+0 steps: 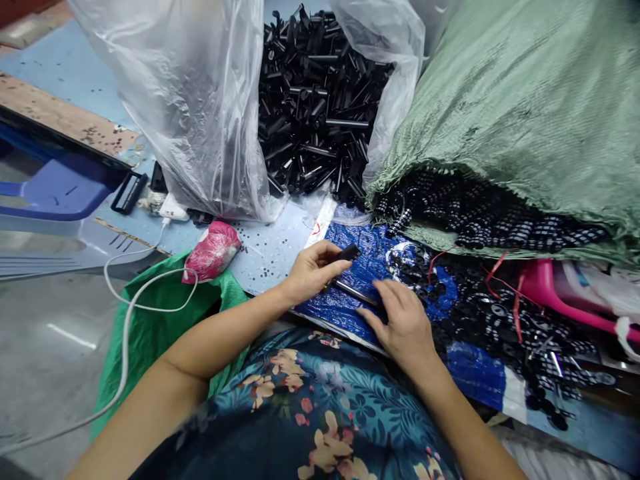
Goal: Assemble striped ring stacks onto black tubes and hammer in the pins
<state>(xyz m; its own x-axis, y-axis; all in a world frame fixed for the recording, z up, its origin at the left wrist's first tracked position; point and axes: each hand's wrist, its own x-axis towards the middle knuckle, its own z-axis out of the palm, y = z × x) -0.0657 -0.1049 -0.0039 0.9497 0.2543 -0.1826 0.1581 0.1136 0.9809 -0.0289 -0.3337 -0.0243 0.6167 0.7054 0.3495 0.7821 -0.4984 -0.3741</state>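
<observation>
My left hand [316, 272] is closed on a short black plastic piece [349, 253] that sticks out past the thumb and fingertips. Just below it, a thin shiny metal rod [356, 292] slants from under my left hand toward my right hand [404, 321]. The fingers and thumb of my right hand close round the rod's dark right end, which is partly hidden. Both hands are over a blue plastic sheet [320, 307] in front of my body. To the right of them lie many small black round parts [493, 310], some with metal rods.
A clear plastic bag [200, 107] holds a heap of black plastic pieces [320, 113]. At the right, a green woven sack [520, 100] spills black-and-white parts. A pink bundle [214, 250], a white cable [126, 333], a green bag [150, 320] and a pink basket [547, 287] are nearby.
</observation>
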